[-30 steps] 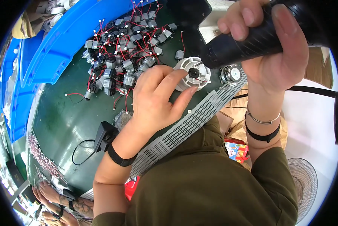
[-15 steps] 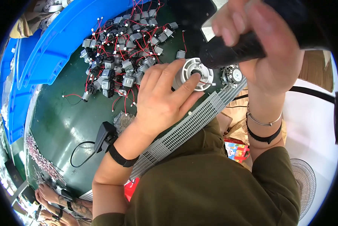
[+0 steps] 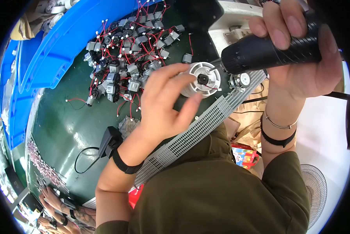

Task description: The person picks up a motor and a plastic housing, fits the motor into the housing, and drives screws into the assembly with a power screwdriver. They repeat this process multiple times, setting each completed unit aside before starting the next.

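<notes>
My right hand (image 3: 300, 50) is wrapped round a black electric screwdriver (image 3: 257, 54). Its thin bit points down left at the rim area of a round white plastic housing (image 3: 214, 85). In the middle of that housing sits a small dark motor (image 3: 202, 79) with a short red wire. My left hand (image 3: 167, 97) is beside the housing's left side, thumb and fingers apart; its fingertips overlap the rim, and whether they touch it I cannot tell. A single grey motor (image 3: 187, 58) with a red lead lies just beyond the housing.
A heap of wired motors (image 3: 122, 58) covers the green table (image 3: 65, 121) at left. A blue bin (image 3: 62, 50) curves behind it. A perforated metal strip (image 3: 206, 123) edges the table near me. Another round part (image 3: 241, 80) lies at right. A co-worker's hands (image 3: 52, 199) show lower left.
My left fingers have come off the motor in the housing and spread leftward. My right hand and the screwdriver have shifted right, uncovering the bit.
</notes>
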The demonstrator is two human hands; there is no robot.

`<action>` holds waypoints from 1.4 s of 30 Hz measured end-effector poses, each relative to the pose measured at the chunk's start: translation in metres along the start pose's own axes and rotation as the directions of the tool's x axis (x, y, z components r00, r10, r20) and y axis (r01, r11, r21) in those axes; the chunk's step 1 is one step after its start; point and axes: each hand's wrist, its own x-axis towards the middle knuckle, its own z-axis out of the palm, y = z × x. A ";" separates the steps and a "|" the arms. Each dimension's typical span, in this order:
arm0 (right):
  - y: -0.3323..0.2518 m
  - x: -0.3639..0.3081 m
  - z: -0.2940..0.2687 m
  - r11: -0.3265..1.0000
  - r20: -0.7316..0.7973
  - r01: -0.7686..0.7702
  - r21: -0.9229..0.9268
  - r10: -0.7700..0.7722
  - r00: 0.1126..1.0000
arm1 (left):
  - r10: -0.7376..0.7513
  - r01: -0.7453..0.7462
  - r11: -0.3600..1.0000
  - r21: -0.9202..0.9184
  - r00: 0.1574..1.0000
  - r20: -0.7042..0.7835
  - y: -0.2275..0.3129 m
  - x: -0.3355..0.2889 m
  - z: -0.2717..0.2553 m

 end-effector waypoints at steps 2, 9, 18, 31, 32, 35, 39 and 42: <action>-0.004 0.001 -0.001 1.000 0.005 -0.003 -0.014 0.003 1.000 | -0.014 0.015 0.996 0.092 1.000 -0.011 -0.002 0.004 -0.003; -0.017 0.007 0.004 0.999 0.050 -0.020 -0.032 0.021 0.999 | 0.005 -0.015 0.996 0.088 0.993 0.115 0.005 0.027 0.002; -0.026 0.005 0.003 0.993 0.068 -0.076 -0.086 0.082 0.994 | -0.054 0.045 0.994 0.098 0.994 0.095 0.003 0.024 -0.002; -0.011 -0.008 0.010 0.942 -0.044 -0.305 0.142 0.314 0.948 | -0.002 -0.116 0.942 0.315 0.936 0.352 0.005 0.046 -0.015; -0.006 -0.008 0.005 0.942 -0.048 -0.304 0.141 0.313 0.948 | 0.000 -0.119 0.942 0.312 0.935 0.356 0.007 0.050 -0.015; 0.001 -0.003 -0.011 0.970 -0.016 -0.133 0.202 0.139 0.990 | 0.041 -0.300 0.838 0.456 0.867 0.497 0.020 0.063 -0.017; -0.014 0.002 -0.027 0.994 -0.131 -0.088 0.067 0.096 0.987 | 0.007 -0.409 0.755 0.513 0.786 0.618 0.030 0.067 -0.014; -0.018 0.014 -0.048 0.998 -0.172 0.005 -0.068 -0.016 0.985 | 0.008 -0.474 0.728 0.495 0.728 0.686 0.027 0.068 -0.015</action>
